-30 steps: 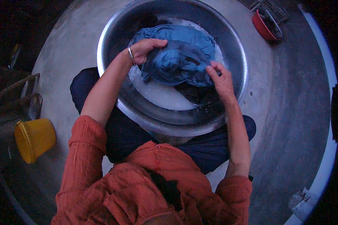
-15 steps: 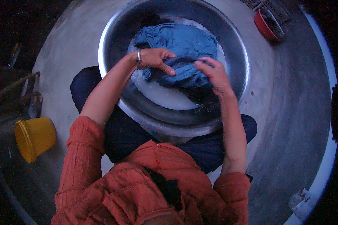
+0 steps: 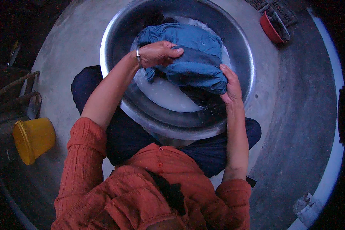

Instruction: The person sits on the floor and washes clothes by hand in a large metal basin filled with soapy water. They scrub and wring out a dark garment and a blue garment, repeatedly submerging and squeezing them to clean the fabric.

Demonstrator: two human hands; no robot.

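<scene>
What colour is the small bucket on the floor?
Yellow; the bucket shows in the head view, at left.

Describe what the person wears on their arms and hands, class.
Both arms have rust-orange ribbed knit sleeves pushed up near the elbows, leaving the forearms bare. The left hand has a thin metal bangle at the wrist. The right hand shows no jewellery or glove.

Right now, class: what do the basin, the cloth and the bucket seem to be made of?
Basin: looks like metal, its grey wall shiny. Cloth: blue woven fabric, probably wet, bunched in soft folds between the left hand and right hand. Bucket: likely plastic, smooth uniform yellow.
</scene>
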